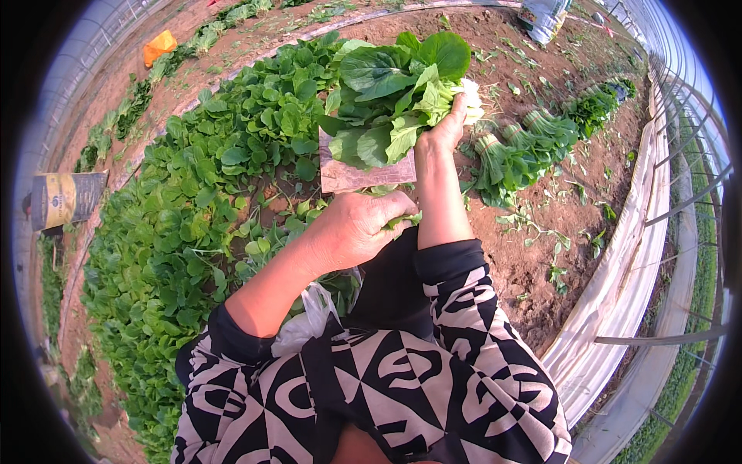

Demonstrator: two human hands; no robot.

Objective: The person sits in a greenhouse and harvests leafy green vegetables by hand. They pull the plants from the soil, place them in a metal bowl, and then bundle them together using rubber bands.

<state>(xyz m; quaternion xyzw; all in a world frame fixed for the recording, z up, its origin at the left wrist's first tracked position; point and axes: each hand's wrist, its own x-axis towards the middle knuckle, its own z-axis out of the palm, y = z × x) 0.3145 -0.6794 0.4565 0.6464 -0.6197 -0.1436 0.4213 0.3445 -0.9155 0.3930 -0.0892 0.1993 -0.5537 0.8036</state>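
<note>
My right hand (446, 129) grips a bunch of leafy greens (400, 87); its broad leaves spread to the left and its pale stem ends point right. Below and to the left, my left hand (362, 223) is closed with a bit of green leaf (404, 219) showing between thumb and fingers. Under the bunch lies a flat pinkish board (365, 177), partly hidden by leaves. The right hand's palm and most of its fingers are hidden.
Dense leafy plants (191, 214) grow on the left. Tied bundles of greens (522, 151) lie in a row on bare soil (522, 255) at right. A white plastic bag (310, 319) is by my left forearm. Sacks (69, 200) and an orange bag (159, 47) stand farther off. White sheeting (614, 278) edges the right side.
</note>
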